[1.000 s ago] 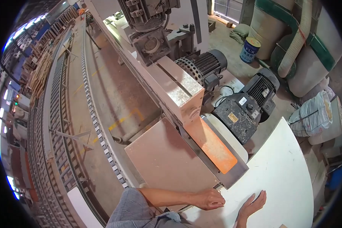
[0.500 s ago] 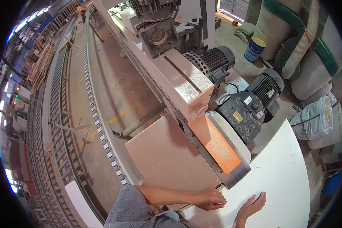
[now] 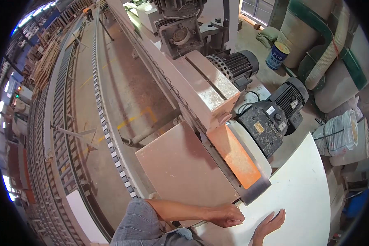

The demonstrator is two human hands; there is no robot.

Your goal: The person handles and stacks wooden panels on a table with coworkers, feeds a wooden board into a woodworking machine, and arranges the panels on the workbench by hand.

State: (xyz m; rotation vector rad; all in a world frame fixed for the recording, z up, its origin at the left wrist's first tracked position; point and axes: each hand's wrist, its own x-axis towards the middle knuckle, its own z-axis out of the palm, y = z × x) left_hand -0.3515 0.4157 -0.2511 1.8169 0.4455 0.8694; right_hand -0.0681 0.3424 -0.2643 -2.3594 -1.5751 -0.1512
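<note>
My left hand [image 3: 226,215] is closed in a loose fist, with nothing seen sticking out of it. It lies over the white board surface [image 3: 301,180], near the lower end of the machine's orange-faced guard [image 3: 235,158]. My right hand [image 3: 270,224] is open above the same white surface, fingers stretched and together, palm turned toward the left hand. A gap separates the two hands. Left of the guard is a flat brownish panel [image 3: 184,164] of the machine, just beyond my left forearm.
A dusty black motor unit [image 3: 262,127] sits behind the guard, with another motor [image 3: 233,67] farther back. Roller conveyors [image 3: 63,135] run along the left. A blue bucket [image 3: 276,56], dust-collector bags [image 3: 336,90] and a white sack [image 3: 338,131] stand at right. A distant person [image 3: 87,14] is visible.
The view has shifted slightly, so the machine appears a little farther right at the top. Both hands keep nearly the same place and pose.
</note>
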